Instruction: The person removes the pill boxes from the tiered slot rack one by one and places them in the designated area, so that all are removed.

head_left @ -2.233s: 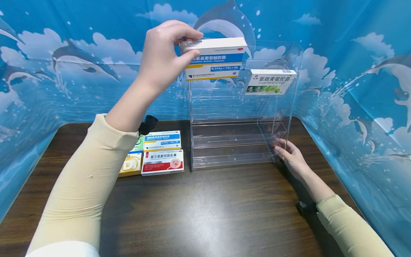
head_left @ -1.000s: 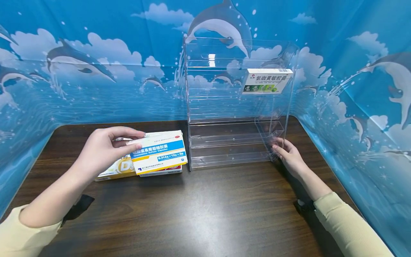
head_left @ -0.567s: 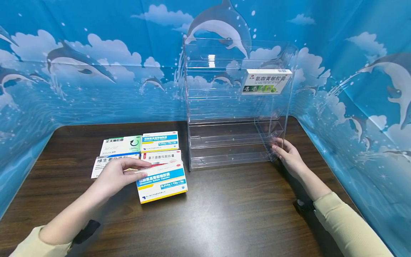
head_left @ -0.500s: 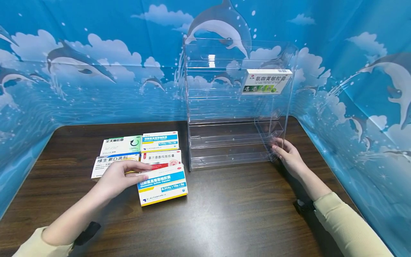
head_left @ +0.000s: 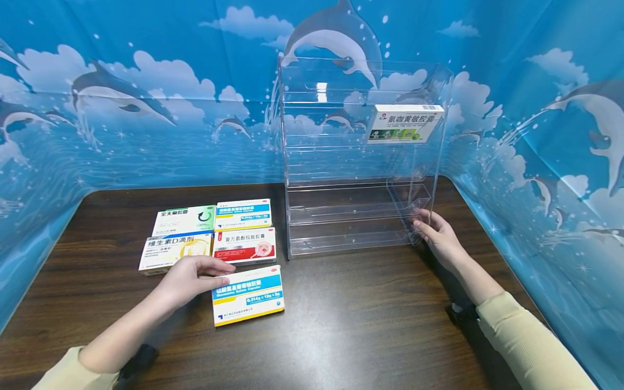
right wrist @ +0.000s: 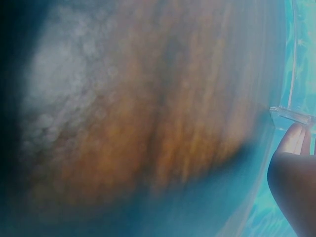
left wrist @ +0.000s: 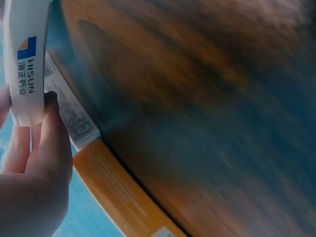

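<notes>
A white, blue and yellow medicine box (head_left: 251, 297) is at the front of the group of boxes in the head view. My left hand (head_left: 187, 284) pinches its left end between thumb and fingers. The left wrist view shows that end panel (left wrist: 27, 74) with the thumb and fingers on either side. At the right, my right hand (head_left: 441, 238) grips the lower right side of a clear acrylic display rack (head_left: 351, 242). A white and green medicine box (head_left: 405, 124) leans on an upper shelf of the rack, to the right.
Left of the rack lie a green-and-white box (head_left: 184, 221), a matching blue-and-white box (head_left: 242, 214), a yellow vitamin D box (head_left: 166, 252) and a red-and-white box (head_left: 245, 246) on the dark wooden table (head_left: 331, 325). A blue dolphin-print curtain (head_left: 170, 141) surrounds the table.
From over the upper left of the rack, my left hand has brought the blue-and-white medicine box down and left, then toward me, in front of the other boxes. My right hand keeps its place.
</notes>
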Action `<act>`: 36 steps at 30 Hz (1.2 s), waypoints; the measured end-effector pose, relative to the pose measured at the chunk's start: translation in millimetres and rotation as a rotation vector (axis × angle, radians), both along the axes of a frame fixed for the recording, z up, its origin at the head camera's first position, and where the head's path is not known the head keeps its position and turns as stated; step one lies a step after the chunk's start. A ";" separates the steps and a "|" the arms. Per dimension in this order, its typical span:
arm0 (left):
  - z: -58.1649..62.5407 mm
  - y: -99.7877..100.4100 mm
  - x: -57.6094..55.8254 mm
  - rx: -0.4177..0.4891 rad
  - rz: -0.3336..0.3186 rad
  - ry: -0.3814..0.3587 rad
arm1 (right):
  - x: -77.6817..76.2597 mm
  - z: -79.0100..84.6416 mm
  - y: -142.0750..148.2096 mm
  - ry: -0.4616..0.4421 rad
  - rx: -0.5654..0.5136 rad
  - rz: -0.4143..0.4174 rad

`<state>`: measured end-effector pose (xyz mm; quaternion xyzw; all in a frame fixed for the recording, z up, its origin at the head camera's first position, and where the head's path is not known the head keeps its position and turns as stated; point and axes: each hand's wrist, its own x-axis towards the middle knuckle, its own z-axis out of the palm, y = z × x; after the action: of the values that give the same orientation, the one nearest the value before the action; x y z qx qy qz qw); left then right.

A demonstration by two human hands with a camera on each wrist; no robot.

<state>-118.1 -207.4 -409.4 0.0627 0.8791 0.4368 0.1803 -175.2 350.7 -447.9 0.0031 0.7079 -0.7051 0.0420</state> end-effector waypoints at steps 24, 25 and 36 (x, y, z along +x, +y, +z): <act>-11.7 1.9 3.1 -0.164 -0.061 0.217 | -0.6 3.2 -0.7 -0.037 -0.009 -0.020; -10.6 1.1 4.4 -0.167 -0.050 0.236 | -0.6 3.4 -0.4 -0.038 -0.009 -0.020; -7.0 -0.2 28.2 -0.162 0.016 0.458 | -1.7 2.2 -0.2 -0.038 -0.013 -0.015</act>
<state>-89.9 -207.6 -416.4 0.1385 0.9296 0.3408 -0.0229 -176.9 350.5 -445.7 0.0214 0.7025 -0.7096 0.0501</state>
